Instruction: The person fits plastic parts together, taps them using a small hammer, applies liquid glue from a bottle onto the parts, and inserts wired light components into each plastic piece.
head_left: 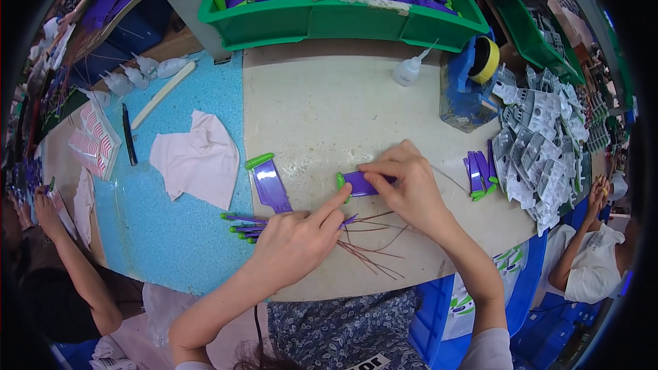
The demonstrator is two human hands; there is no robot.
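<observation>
My right hand (404,181) pinches the far edge of a flat purple plastic piece (361,183) with a green rounded end (340,181). The index finger of my left hand (301,236) reaches out and touches that piece beside its green end. Curled, the other left fingers close over a bundle of thin purple strips (248,229) with green ends. Their middle is hidden by the hand, and thin brown wires (367,253) trail out on the right. Just beyond my left hand lies another flat purple piece (271,185) with a green end.
A green bin (343,24) of purple-and-green pieces stands at the back. Right are a white dropper bottle (407,70), a blue tape dispenser (466,89), more purple pieces (480,173) and piled grey parts (541,144). Left are a white cloth (199,157) and a black pen-like tool (129,135).
</observation>
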